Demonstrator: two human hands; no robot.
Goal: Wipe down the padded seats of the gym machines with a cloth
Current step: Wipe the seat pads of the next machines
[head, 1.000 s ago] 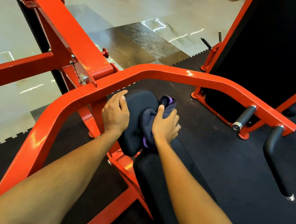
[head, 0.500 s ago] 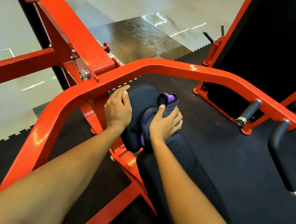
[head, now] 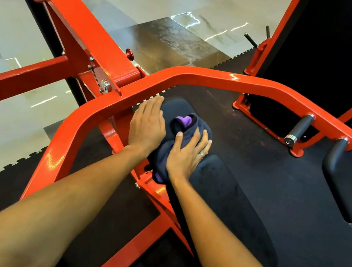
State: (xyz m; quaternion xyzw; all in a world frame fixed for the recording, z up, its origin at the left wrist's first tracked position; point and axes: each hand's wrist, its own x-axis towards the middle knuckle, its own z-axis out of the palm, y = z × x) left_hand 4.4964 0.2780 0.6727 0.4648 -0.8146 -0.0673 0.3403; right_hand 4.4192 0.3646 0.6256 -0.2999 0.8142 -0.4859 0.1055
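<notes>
Left hand (head: 148, 124) and right hand (head: 186, 155) side by side, flat, palms down.

Curved red bar (head: 202, 75) wraps the far and left sides of the small pad (head: 176, 105), left hand (head: 147, 124) lies flat on that pad with fingertips just beside the bar, little gap there. Right hand (head: 186, 155) presses the cloth (head: 185, 125) at the gap between the small pad and the long seat pad (head: 227, 210). Red frame struts (head: 152, 189) crowd the left side below the pads. Right of the pads is open room over the black mat (head: 261, 142), as far as the short grip (head: 299, 129) and bent black handle (head: 338, 182)
</notes>
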